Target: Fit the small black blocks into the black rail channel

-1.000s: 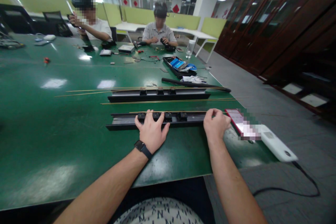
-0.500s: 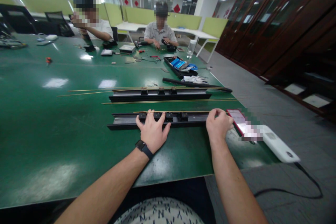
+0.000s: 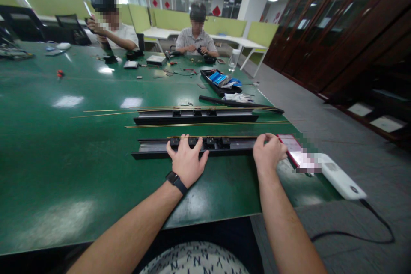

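A black-edged channel rail (image 3: pixel 154 154) lies lengthwise in front of me, with several small black blocks (image 3: pixel 224 142) sitting in its groove. My left hand (image 3: pixel 186 156) rests over the rail with its fingers spread, the tips on or beside the blocks at the left. Along the rail's far side runs a thin brass-coloured rod (image 3: pixel 239 137). Thumb and fingers of my right hand (image 3: pixel 269 150) are pinched on that rod near the rail's right end. How the rod meets the blocks under my left fingers is hidden.
Beyond lies a second rail (image 3: pixel 195 119) with blocks and thin rods on it; more rods (image 3: pixel 205 124) lie between the rails. At right are a red-edged phone (image 3: pixel 290 147) and a white corded device (image 3: pixel 342 175). Two people sit across the green table (image 3: pixel 105 197).
The rod has shifted slightly right with my right hand. One black block beside my left fingers has slid a little right. My left hand stays nearly still.
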Tool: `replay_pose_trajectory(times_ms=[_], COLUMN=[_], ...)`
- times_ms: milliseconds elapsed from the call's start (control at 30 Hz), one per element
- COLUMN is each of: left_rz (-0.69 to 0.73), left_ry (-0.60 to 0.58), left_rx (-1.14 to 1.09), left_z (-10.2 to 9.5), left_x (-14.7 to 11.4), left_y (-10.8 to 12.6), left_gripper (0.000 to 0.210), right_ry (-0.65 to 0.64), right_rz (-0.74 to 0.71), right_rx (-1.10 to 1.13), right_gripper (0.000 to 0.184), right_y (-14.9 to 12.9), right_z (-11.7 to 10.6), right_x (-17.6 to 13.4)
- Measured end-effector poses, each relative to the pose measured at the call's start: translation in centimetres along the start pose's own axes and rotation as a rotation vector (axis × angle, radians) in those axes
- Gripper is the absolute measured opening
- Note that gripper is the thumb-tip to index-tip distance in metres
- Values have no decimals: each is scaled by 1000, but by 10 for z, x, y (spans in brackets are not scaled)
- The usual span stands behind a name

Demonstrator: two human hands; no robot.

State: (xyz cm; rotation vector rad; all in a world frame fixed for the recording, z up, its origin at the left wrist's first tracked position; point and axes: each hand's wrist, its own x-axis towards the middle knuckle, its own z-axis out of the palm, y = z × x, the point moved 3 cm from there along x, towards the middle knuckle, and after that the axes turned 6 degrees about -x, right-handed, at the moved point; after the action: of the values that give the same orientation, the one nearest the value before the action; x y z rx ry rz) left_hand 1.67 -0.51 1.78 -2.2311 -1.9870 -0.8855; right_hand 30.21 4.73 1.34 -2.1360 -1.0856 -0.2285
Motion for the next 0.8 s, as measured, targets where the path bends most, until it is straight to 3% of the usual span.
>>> replay_pose_trajectory(times_ms=[800], left_rz=[-12], left_ry=[-16], left_rx=[12], left_z=[0], left_x=[1], left_y=[0], left_gripper=[47], right_ry=[-7], right_rz=[60], right_rx=[-33], right_gripper=[46], right_y=[0], right_z=[-3], right_x=[2])
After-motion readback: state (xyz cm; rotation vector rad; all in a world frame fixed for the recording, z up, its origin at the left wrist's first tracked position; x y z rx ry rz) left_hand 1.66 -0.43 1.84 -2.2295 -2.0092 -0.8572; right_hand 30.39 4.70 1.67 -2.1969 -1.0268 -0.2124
